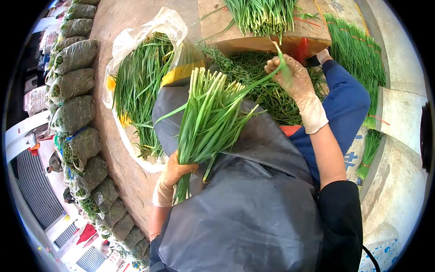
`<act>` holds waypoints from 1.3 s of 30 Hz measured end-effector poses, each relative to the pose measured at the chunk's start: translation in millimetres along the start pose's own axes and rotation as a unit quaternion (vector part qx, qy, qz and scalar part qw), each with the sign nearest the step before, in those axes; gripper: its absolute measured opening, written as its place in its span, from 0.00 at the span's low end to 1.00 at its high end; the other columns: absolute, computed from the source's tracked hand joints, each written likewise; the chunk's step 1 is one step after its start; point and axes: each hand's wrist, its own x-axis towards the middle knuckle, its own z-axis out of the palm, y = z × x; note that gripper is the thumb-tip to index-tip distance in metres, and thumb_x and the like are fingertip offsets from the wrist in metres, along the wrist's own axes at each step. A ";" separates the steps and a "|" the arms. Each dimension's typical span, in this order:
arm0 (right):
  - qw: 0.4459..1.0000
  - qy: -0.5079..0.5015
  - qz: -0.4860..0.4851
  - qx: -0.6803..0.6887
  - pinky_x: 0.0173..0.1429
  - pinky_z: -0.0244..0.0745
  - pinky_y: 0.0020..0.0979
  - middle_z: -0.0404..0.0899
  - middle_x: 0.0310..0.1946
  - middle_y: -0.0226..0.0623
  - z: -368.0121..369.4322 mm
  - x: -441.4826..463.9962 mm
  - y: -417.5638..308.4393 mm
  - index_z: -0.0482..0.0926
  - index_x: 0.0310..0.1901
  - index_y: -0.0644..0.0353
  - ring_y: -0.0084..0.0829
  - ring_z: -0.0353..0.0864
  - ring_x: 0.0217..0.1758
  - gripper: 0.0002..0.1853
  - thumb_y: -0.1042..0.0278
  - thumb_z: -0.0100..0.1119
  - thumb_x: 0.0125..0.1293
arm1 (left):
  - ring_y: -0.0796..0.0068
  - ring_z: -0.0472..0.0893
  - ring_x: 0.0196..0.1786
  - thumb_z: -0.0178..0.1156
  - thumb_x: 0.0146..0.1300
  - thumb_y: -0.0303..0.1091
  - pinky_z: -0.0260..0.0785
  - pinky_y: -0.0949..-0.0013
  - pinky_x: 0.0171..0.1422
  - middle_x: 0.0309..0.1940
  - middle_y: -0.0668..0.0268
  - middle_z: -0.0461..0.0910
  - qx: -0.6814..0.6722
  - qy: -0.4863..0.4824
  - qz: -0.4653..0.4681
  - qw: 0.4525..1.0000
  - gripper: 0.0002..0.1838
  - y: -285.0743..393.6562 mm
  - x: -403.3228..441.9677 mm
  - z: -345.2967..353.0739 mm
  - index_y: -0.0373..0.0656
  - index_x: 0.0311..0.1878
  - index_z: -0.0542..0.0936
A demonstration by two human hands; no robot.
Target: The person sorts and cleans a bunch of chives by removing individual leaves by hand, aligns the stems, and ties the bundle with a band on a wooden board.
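Observation:
My left hand (174, 171), in a pale glove, is wrapped round a thick bunch of green stalks (199, 127). The pale cut ends point up and the leaves hang below the fist. To the upper right, my right hand (292, 75), also gloved, has its fingers pinched on a single green stalk (258, 84) that stretches toward the bunch. Both are above the dark apron (244, 213) on my lap. A pile of stalks (263, 16) lies on a wooden block (240, 43) just beyond my right hand.
An open plastic bag (174, 20) of long leaves is at the left. Loose leaves (290, 106) cover the ground under the block. Tied green bundles (358, 50) lie at the right. Several filled sacks (77, 86) line the far left.

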 end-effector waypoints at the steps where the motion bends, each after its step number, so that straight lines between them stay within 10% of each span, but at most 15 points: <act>1: 1.000 -0.002 -0.025 0.004 0.64 0.72 0.46 0.80 0.36 0.43 -5.7 2.6 -7.7 0.78 0.38 0.65 0.41 0.80 0.46 0.08 0.68 0.60 0.65 | 0.78 0.79 0.34 0.67 0.46 0.22 0.73 0.73 0.40 0.33 0.67 0.81 0.000 -0.001 0.000 1.000 0.21 -1.1 0.1 -0.2 0.37 0.47 0.78; 6: 0.984 -0.070 -0.106 -0.125 0.62 0.72 0.39 0.80 0.34 0.38 -30.0 7.0 -58.8 0.78 0.37 0.65 0.37 0.81 0.44 0.08 0.67 0.59 0.65 | 0.77 0.79 0.31 0.67 0.47 0.23 0.72 0.74 0.38 0.32 0.67 0.81 -0.053 -0.012 -0.017 0.998 0.20 -6.0 -1.2 -6.3 0.36 0.46 0.78; 8: 0.673 0.055 0.015 -0.737 0.61 0.71 0.38 0.80 0.40 0.37 -45.3 15.5 -63.2 0.80 0.41 0.59 0.38 0.80 0.49 0.11 0.62 0.62 0.61 | 0.78 0.79 0.31 0.67 0.47 0.22 0.71 0.74 0.37 0.32 0.67 0.81 -0.021 -0.015 -0.013 1.000 0.19 -11.6 1.0 -11.5 0.36 0.46 0.78; 10: 0.240 0.095 -0.265 -0.929 0.62 0.69 0.40 0.78 0.48 0.41 -5.8 -1.7 -19.9 0.81 0.43 0.57 0.41 0.76 0.56 0.14 0.58 0.65 0.58 | 0.78 0.79 0.31 0.67 0.47 0.22 0.71 0.74 0.37 0.31 0.68 0.81 0.005 0.021 0.013 1.000 0.19 -3.9 -1.2 -4.7 0.36 0.46 0.78; 13: 0.558 -0.064 -0.224 -0.796 0.69 0.61 0.41 0.74 0.56 0.43 85.0 -14.2 26.1 0.82 0.48 0.55 0.43 0.68 0.64 0.26 0.42 0.65 0.57 | 0.80 0.78 0.33 0.67 0.47 0.23 0.71 0.74 0.38 0.31 0.69 0.81 0.056 -0.002 -0.016 0.998 0.19 0.1 -0.2 -4.0 0.37 0.46 0.78; 15: 0.385 -0.129 -0.150 -0.902 0.71 0.54 0.46 0.68 0.63 0.50 98.0 -10.9 61.2 0.83 0.48 0.57 0.47 0.61 0.69 0.37 0.28 0.54 0.56 | 0.80 0.78 0.33 0.67 0.47 0.24 0.71 0.74 0.38 0.31 0.70 0.81 0.052 0.003 -0.003 0.999 0.19 -1.9 -0.5 1.0 0.38 0.46 0.78; 16: 0.358 -0.160 -0.057 -0.918 0.68 0.62 0.43 0.76 0.56 0.47 107.9 -9.6 70.0 0.84 0.47 0.58 0.45 0.69 0.65 0.25 0.43 0.61 0.60 | 0.81 0.77 0.33 0.67 0.47 0.24 0.71 0.74 0.39 0.31 0.70 0.80 0.046 0.010 0.014 0.999 0.20 -2.7 0.8 2.4 0.38 0.46 0.78; 18: 0.704 -0.205 0.100 -0.673 0.61 0.70 0.39 0.83 0.43 0.43 105.9 -9.2 58.3 0.84 0.44 0.62 0.40 0.79 0.54 0.21 0.51 0.59 0.63 | 0.81 0.77 0.33 0.67 0.47 0.26 0.71 0.73 0.39 0.31 0.70 0.80 0.067 0.025 0.044 0.996 0.20 -5.4 4.1 -0.1 0.38 0.47 0.78; 21: 0.921 -0.180 -0.021 -0.343 0.58 0.74 0.40 0.83 0.34 0.43 92.8 -22.6 21.5 0.81 0.33 0.63 0.39 0.82 0.44 0.15 0.58 0.56 0.68 | 0.80 0.77 0.33 0.66 0.47 0.26 0.72 0.72 0.40 0.33 0.68 0.81 0.148 0.044 0.054 0.987 0.23 -7.9 -4.4 -5.5 0.37 0.51 0.77; 24: 0.894 -0.234 -0.025 -0.381 0.63 0.68 0.45 0.81 0.41 0.42 53.7 -22.8 -28.3 0.80 0.40 0.61 0.41 0.77 0.53 0.13 0.58 0.59 0.65 | 0.80 0.77 0.34 0.65 0.48 0.26 0.73 0.71 0.40 0.33 0.68 0.82 0.132 0.053 0.052 0.988 0.27 -0.2 -9.6 -1.9 0.38 0.56 0.75; 27: 0.255 -0.042 -0.320 -0.911 0.64 0.67 0.42 0.77 0.51 0.40 69.0 -34.4 2.2 0.81 0.46 0.53 0.41 0.73 0.59 0.17 0.57 0.67 0.56 | 0.79 0.79 0.35 0.64 0.51 0.26 0.74 0.69 0.41 0.35 0.64 0.83 0.209 0.053 0.096 0.972 0.30 2.4 -4.7 -3.7 0.40 0.61 0.73; 28: 0.483 -0.118 -0.265 -0.826 0.67 0.62 0.43 0.77 0.52 0.38 92.8 -34.0 6.4 0.82 0.45 0.53 0.43 0.71 0.61 0.18 0.56 0.68 0.55 | 0.78 0.80 0.35 0.64 0.51 0.27 0.74 0.69 0.42 0.35 0.62 0.84 0.244 0.049 0.108 0.962 0.30 5.4 -5.9 -2.6 0.40 0.62 0.72; 30: 0.634 -0.139 -0.206 -0.732 0.70 0.57 0.44 0.76 0.54 0.38 129.2 -43.3 19.8 0.84 0.40 0.52 0.44 0.67 0.65 0.16 0.53 0.69 0.54 | 0.76 0.81 0.39 0.64 0.51 0.26 0.73 0.69 0.46 0.37 0.62 0.84 0.253 0.059 0.104 0.960 0.30 17.9 -8.4 4.9 0.39 0.61 0.73; 34: 0.450 -0.177 -0.194 -0.854 0.71 0.55 0.45 0.74 0.58 0.46 128.6 -39.5 48.5 0.85 0.33 0.52 0.47 0.64 0.68 0.13 0.52 0.68 0.54 | 0.74 0.81 0.44 0.64 0.52 0.26 0.71 0.69 0.53 0.41 0.58 0.84 0.286 0.080 0.113 0.948 0.32 20.6 -11.0 5.8 0.37 0.64 0.70; 39: 0.850 -0.077 -0.048 -0.519 0.59 0.68 0.29 0.80 0.49 0.39 124.3 -52.4 6.9 0.83 0.35 0.62 0.26 0.76 0.52 0.11 0.62 0.62 0.61 | 0.68 0.83 0.47 0.64 0.52 0.25 0.71 0.68 0.54 0.43 0.55 0.84 0.305 0.104 0.127 0.938 0.34 9.3 -13.1 -2.5 0.37 0.66 0.69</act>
